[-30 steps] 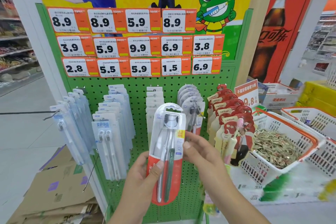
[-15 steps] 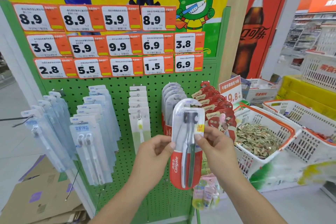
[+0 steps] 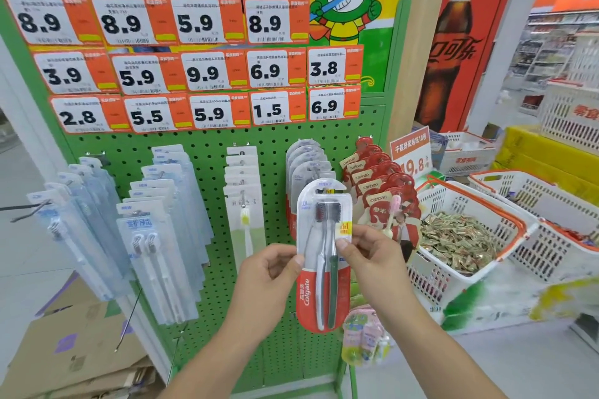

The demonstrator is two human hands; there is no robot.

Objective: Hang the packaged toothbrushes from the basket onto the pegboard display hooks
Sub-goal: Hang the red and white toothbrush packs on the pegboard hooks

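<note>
Upright, the toothbrush pack (image 3: 324,256) sits pinched mid-height between left hand (image 3: 270,272) and right hand (image 3: 369,256) grips.

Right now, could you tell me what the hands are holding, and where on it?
Both hands pinch the toothbrush pack at mid-height: left hand on its left edge, right hand on its right.

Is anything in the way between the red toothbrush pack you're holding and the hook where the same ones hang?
Nothing visible blocks it. Both hands, left hand and right hand, hold the Colgate pack right in front of the matching packs on the pegboard. The hook's tip is hidden behind the pack.
</note>
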